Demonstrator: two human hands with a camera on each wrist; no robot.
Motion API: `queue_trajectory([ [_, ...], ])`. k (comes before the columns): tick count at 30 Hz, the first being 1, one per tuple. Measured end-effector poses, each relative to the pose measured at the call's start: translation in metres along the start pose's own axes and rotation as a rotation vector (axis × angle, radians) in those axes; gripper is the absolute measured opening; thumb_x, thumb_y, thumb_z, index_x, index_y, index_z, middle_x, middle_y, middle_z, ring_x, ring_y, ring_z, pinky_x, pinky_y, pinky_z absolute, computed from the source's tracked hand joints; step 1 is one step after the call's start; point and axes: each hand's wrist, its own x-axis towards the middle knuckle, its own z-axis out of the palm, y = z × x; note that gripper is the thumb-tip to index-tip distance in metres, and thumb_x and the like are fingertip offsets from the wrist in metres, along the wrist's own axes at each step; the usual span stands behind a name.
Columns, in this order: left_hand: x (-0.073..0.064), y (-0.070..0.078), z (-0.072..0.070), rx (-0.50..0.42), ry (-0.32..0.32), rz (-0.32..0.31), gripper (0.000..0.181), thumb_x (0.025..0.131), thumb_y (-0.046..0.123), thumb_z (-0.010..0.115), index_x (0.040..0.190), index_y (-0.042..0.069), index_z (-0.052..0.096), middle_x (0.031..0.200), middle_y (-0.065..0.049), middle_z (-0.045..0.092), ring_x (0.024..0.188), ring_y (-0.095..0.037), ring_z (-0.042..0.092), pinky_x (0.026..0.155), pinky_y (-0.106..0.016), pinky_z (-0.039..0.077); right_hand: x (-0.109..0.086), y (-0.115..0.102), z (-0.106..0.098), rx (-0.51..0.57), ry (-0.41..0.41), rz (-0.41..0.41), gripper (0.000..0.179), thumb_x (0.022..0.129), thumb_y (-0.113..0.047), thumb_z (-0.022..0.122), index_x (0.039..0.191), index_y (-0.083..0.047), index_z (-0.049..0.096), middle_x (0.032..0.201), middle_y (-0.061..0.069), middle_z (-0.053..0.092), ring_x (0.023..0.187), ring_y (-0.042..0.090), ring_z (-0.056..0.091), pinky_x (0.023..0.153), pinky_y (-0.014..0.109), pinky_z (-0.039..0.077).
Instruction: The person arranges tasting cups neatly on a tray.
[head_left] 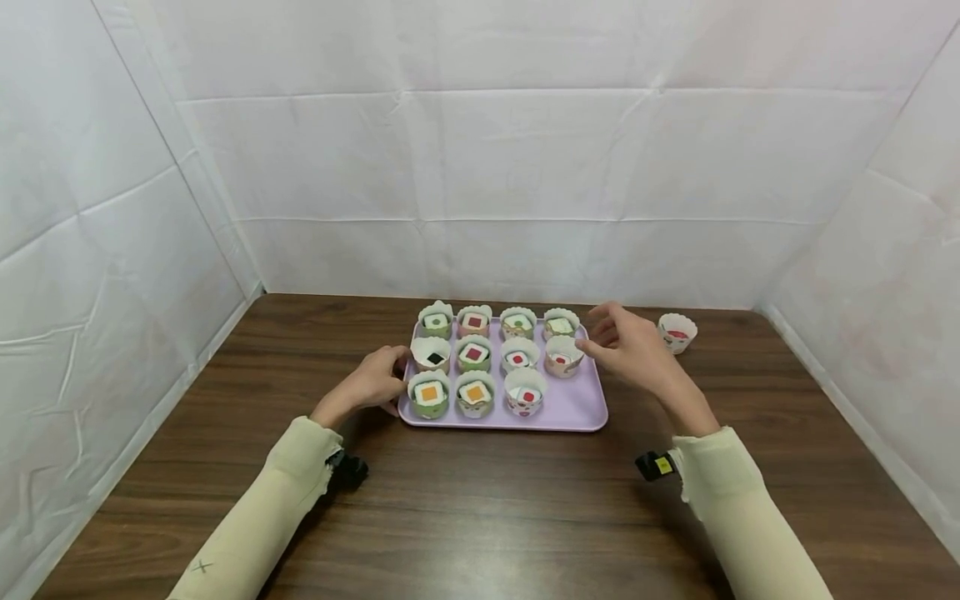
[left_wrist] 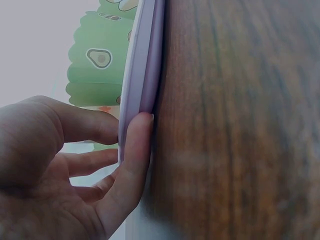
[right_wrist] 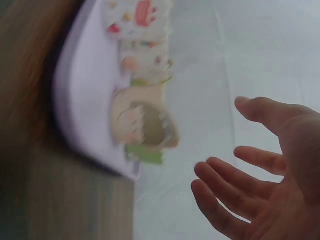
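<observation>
A lilac tray (head_left: 573,408) lies on the table with several paper baking cups in rows; a green cup (head_left: 431,408) is at its front left. The cups hold small white pieces with coloured middles, such as orange squares (head_left: 474,392) and red spots (head_left: 528,397). At the tray's left edge my left hand (head_left: 377,379) pinches the rim between thumb and fingers, seen close in the left wrist view. My right hand (head_left: 636,346) hovers by the tray's right side, near a pale cup (head_left: 562,358); its fingers are apart and hold nothing in the right wrist view.
One more paper cup (head_left: 677,333) with something red inside stands on the brown wooden table (head_left: 480,500), right of the tray and beyond my right hand. White cloth walls (head_left: 517,167) rise behind the table and at both sides.
</observation>
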Motion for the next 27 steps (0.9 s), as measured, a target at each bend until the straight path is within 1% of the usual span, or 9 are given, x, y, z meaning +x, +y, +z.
queue_trajectory([
  [4, 0.001, 0.0, 0.001, 0.012, 0.005, 0.004, 0.05, 0.083, -0.006, 0.055, 0.133, -0.008, 0.054, 0.122, -0.029, 0.051, 0.089, -0.034, 0.064, 0.055, -0.032, 0.065, 0.0, 0.021, 0.0, -0.033, 0.023, 0.037, 0.049, 0.096, -0.032, 0.072, 0.131, 0.0, 0.058, 0.116, 0.024, 0.071, 0.104, 0.037, 0.071, 0.09, 0.054, 0.061],
  [7, 0.001, 0.0, 0.001, 0.011, 0.011, 0.001, 0.051, 0.083, -0.006, 0.056, 0.134, -0.008, 0.054, 0.123, -0.029, 0.051, 0.091, -0.035, 0.064, 0.055, -0.032, 0.065, 0.001, 0.038, -0.001, -0.092, 0.036, 0.066, 0.05, 0.096, -0.032, 0.072, 0.131, 0.002, 0.058, 0.122, 0.027, 0.067, 0.11, 0.041, 0.067, 0.093, 0.057, 0.058],
  [9, 0.0, 0.0, 0.001, 0.011, 0.014, -0.003, 0.051, 0.083, -0.006, 0.056, 0.133, -0.008, 0.054, 0.124, -0.029, 0.051, 0.091, -0.034, 0.064, 0.054, -0.032, 0.065, 0.001, 0.048, -0.003, -0.139, 0.064, 0.091, 0.052, 0.096, -0.032, 0.072, 0.132, 0.003, 0.058, 0.128, 0.03, 0.063, 0.117, 0.047, 0.061, 0.095, 0.062, 0.054],
  [12, 0.001, 0.0, 0.001, 0.012, 0.01, -0.002, 0.052, 0.083, -0.006, 0.056, 0.135, -0.007, 0.054, 0.124, -0.029, 0.051, 0.09, -0.034, 0.064, 0.054, -0.032, 0.065, 0.0, 0.061, -0.009, -0.181, 0.132, 0.147, 0.055, 0.095, -0.031, 0.072, 0.135, 0.003, 0.057, 0.139, 0.034, 0.053, 0.129, 0.055, 0.048, 0.099, 0.071, 0.047],
  [15, 0.002, 0.001, 0.001, 0.01, 0.003, 0.01, 0.052, 0.083, -0.005, 0.055, 0.135, -0.008, 0.054, 0.124, -0.029, 0.052, 0.09, -0.034, 0.065, 0.055, -0.032, 0.065, 0.002, 0.075, -0.017, -0.157, 0.195, 0.192, 0.058, 0.095, -0.029, 0.072, 0.14, 0.003, 0.054, 0.145, 0.038, 0.045, 0.135, 0.059, 0.037, 0.104, 0.076, 0.04],
  [17, 0.002, 0.002, 0.001, 0.012, 0.003, 0.008, 0.051, 0.083, -0.005, 0.055, 0.134, -0.007, 0.054, 0.124, -0.028, 0.052, 0.091, -0.034, 0.064, 0.055, -0.032, 0.065, 0.005, 0.084, -0.022, -0.126, 0.214, 0.217, 0.062, 0.096, -0.029, 0.071, 0.146, 0.002, 0.049, 0.148, 0.039, 0.039, 0.138, 0.06, 0.033, 0.107, 0.077, 0.037],
  [19, 0.001, 0.002, 0.0, 0.012, 0.005, 0.002, 0.051, 0.083, -0.006, 0.055, 0.135, -0.008, 0.054, 0.124, -0.028, 0.052, 0.093, -0.034, 0.064, 0.056, -0.032, 0.065, 0.009, 0.094, -0.025, -0.091, 0.217, 0.241, 0.068, 0.097, -0.03, 0.07, 0.151, 0.001, 0.044, 0.151, 0.039, 0.034, 0.14, 0.06, 0.029, 0.109, 0.077, 0.034],
  [22, -0.001, 0.002, -0.001, 0.015, 0.005, -0.011, 0.052, 0.084, -0.006, 0.055, 0.136, -0.008, 0.053, 0.123, -0.028, 0.051, 0.095, -0.034, 0.063, 0.056, -0.032, 0.066, 0.016, 0.107, -0.028, -0.064, 0.191, 0.295, 0.076, 0.097, -0.035, 0.07, 0.157, -0.001, 0.036, 0.155, 0.038, 0.028, 0.143, 0.059, 0.024, 0.111, 0.076, 0.031],
  [27, -0.002, 0.002, 0.0, 0.008, -0.002, -0.015, 0.054, 0.085, -0.006, 0.056, 0.139, -0.008, 0.051, 0.124, -0.028, 0.05, 0.097, -0.035, 0.063, 0.057, -0.032, 0.066, 0.023, 0.124, -0.032, -0.065, 0.064, 0.393, 0.095, 0.095, -0.052, 0.067, 0.162, -0.001, 0.023, 0.156, 0.044, 0.017, 0.143, 0.064, 0.016, 0.109, 0.079, 0.03],
])
